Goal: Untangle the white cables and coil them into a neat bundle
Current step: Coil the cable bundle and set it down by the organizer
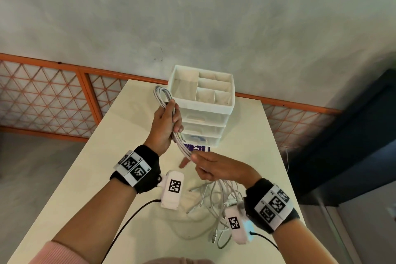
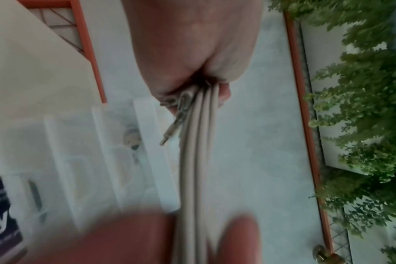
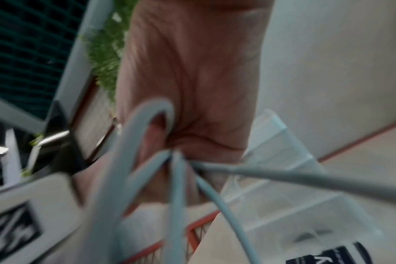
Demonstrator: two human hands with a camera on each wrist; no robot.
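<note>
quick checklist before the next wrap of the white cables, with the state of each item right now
1. Left hand grips the gathered strands of the white cables: ok.
2. Loop sticks out above the left fist, even and closed: ok.
3. Right hand holds the strands below, taut between both hands: ok.
4. Loose tail on the table free of knots: not ok, still a tangle under the right wrist.
5. Plug ends tucked in: not ok, one connector pokes out of the left grip.
6. Drawer organizer clear of the loop: cannot tell, very close.
</note>
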